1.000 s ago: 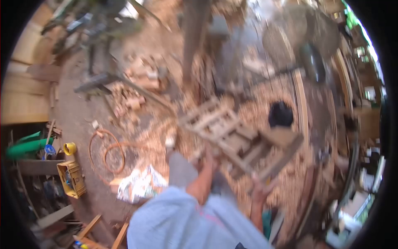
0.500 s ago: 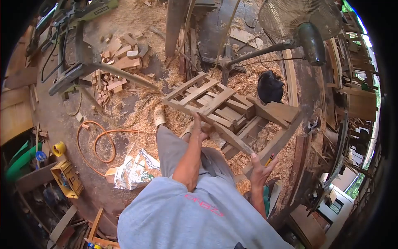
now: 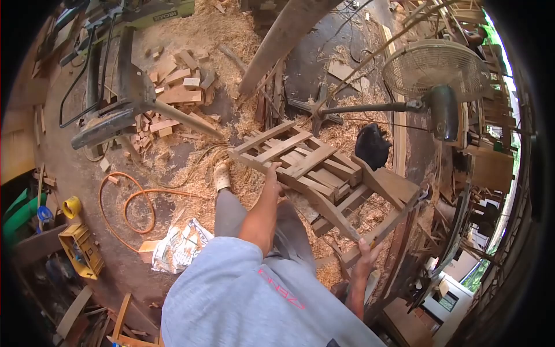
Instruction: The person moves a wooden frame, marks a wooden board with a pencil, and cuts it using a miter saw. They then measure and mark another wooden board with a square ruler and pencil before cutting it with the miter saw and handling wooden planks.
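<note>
A slatted wooden chair frame (image 3: 312,160) is held tilted in front of my legs, with several wooden pieces lying within and under its slats. My left hand (image 3: 273,178) grips its near side rail, fingers partly hidden beneath. At the near right end, my right hand (image 3: 365,254) holds the frame's lower corner, thumb on top of the wood. A pencil that showed in that hand earlier is barely visible now.
A standing fan (image 3: 436,69) is behind the frame, beside a black bag-like object (image 3: 373,146). Wood offcuts (image 3: 180,87), shavings, an orange hose (image 3: 155,208) and a crumpled plastic sack (image 3: 184,246) lie on the floor at left. A power-tool stand (image 3: 124,95) stands upper left.
The chair frame has moved slightly right and down in view with both hands on it. My right hand's fingers have closed in on its corner. The camera view has turned.
</note>
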The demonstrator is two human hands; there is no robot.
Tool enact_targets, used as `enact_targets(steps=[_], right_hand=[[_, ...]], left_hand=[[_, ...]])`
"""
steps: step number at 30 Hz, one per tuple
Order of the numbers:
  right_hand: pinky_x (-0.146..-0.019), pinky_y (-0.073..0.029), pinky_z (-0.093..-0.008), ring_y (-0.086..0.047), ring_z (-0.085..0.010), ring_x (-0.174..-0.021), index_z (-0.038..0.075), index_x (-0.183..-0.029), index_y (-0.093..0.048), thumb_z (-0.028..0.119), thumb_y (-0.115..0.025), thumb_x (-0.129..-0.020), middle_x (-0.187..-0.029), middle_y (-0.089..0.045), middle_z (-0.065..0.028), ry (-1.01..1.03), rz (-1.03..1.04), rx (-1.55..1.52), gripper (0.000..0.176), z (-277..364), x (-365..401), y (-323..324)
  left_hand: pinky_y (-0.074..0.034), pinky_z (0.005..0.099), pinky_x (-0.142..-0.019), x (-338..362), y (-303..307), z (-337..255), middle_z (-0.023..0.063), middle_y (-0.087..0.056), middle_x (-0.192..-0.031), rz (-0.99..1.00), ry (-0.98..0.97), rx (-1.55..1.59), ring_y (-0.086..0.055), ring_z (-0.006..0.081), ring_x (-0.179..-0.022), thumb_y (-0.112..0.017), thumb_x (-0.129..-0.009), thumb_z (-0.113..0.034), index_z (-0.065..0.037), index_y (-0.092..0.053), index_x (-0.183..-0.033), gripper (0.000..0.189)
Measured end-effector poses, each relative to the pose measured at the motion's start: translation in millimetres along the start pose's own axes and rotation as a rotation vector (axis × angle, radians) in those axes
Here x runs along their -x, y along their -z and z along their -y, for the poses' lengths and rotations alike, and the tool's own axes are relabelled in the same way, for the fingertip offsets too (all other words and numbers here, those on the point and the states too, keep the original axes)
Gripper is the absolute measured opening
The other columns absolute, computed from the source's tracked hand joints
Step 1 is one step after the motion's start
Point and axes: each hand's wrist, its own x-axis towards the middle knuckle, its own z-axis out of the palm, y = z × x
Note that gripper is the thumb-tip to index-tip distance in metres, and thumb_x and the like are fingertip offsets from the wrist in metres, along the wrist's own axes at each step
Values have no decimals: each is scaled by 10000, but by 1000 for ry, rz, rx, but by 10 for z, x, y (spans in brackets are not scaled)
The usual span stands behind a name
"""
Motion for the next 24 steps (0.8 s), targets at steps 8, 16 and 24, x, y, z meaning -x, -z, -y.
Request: enact_targets(steps=[8,16,24], right_hand=[[-711,-438,-259,-550,-114,-802,-33,-1250,-524,327,-681,-856,-941,-550,-39,93,12,154,556,92,-1135,218],[-678,-426,-283,-507,-144,-701,11,-950,-588,174,-671,-776,-793,-524,-22,-43,144,280,252,563,-1454,397],[-663,-429,-288,-512,-148,-717,0,-960,-580,179,-690,-735,-845,-555,-42,79,530,136,307,727,-1595,79]], left_hand=[[-454,563,-852,-187,-172,212,155,-607,-1139,189,3,80,-567,338,-994,-665,-664,-416,-91,-589,-1156,595],[-440,581,-884,-327,313,588,165,-569,-1169,-36,-106,166,-538,340,-1047,-695,-671,-403,-112,-564,-1146,573],[-402,592,-1000,1621,738,600,154,-523,-1211,-82,-261,577,-522,347,-1128,-696,-719,-327,-107,-506,-1231,589]])
